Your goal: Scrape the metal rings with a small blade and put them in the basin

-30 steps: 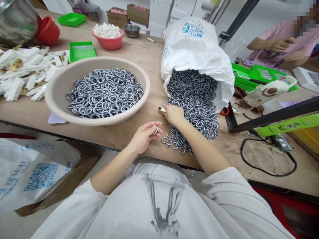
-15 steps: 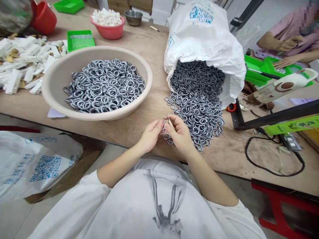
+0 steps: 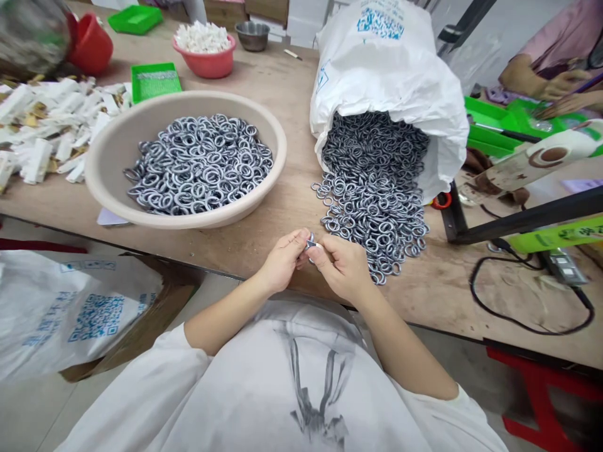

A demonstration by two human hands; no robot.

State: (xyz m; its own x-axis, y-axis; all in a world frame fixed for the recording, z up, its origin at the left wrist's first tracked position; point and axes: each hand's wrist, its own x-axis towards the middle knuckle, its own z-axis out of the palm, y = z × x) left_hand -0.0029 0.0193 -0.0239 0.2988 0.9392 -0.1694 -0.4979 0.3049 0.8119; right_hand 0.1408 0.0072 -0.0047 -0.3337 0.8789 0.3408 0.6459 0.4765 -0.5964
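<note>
Both hands meet at the near edge of the counter (image 3: 264,81), just above the person's chest. The left hand (image 3: 281,262) pinches a small metal ring (image 3: 311,240) between thumb and fingertips, and the right hand (image 3: 343,267) closes on the same ring from the other side, its fingers curled in with a pale bit of something showing at the thumb tip; what that bit is cannot be told. The ring sits between the two hands, raised slightly off the wood, just beside the near fringe of a loose heap of rings (image 3: 372,207) of the same kind. That heap spills out of a white sack (image 3: 391,69) lying on its side with its mouth toward the person. To the left stands a wide beige basin (image 3: 113,150) partly filled with more rings. Farther left lie scattered white pieces (image 3: 47,125), and behind the basin are a green tray (image 3: 155,80) and a pink bowl (image 3: 207,63) of white bits. At the far right, another person's hands (image 3: 560,85) work over green trays (image 3: 490,129). A black cable (image 3: 518,314) loops on the counter to the right.
</note>
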